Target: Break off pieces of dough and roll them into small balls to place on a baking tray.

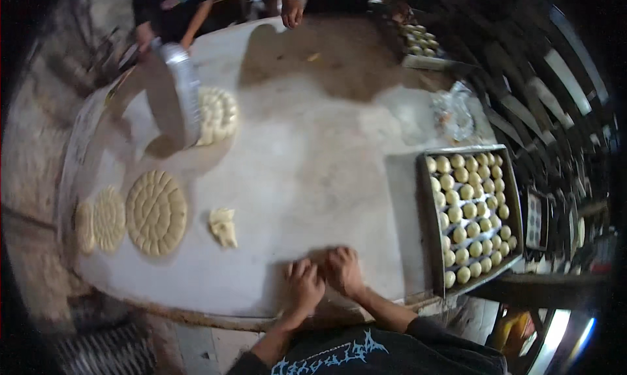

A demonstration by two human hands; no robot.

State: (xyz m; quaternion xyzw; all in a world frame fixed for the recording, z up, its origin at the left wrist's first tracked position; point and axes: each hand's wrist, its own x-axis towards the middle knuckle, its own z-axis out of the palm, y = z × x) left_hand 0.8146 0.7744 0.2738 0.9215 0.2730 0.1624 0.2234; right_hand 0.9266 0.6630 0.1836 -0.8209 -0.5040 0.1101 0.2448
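At the near edge of the floured table (307, 159), my left hand (305, 287) and my right hand (344, 271) rest side by side. Both have their fingers curled down toward the surface, and whatever lies beneath them is hidden. Left of my hands sits a small torn lump of dough (223, 228). Beyond it lies a flat round of dough (157, 213) cut into many pieces, beside a second scored round (109, 218) and a narrower dough piece (85, 227). To my right, a metal tray (432, 238) holds rows of pale dough balls (469, 210).
Across the table at far left, a co-worker tilts a round metal pan (183, 91) beside another segmented dough round (217, 117). Another person's hand (292, 14) hangs at the far edge. A crumpled clear plastic bag (454, 114) lies behind the tray; a second tray (424, 62) stands farther back.
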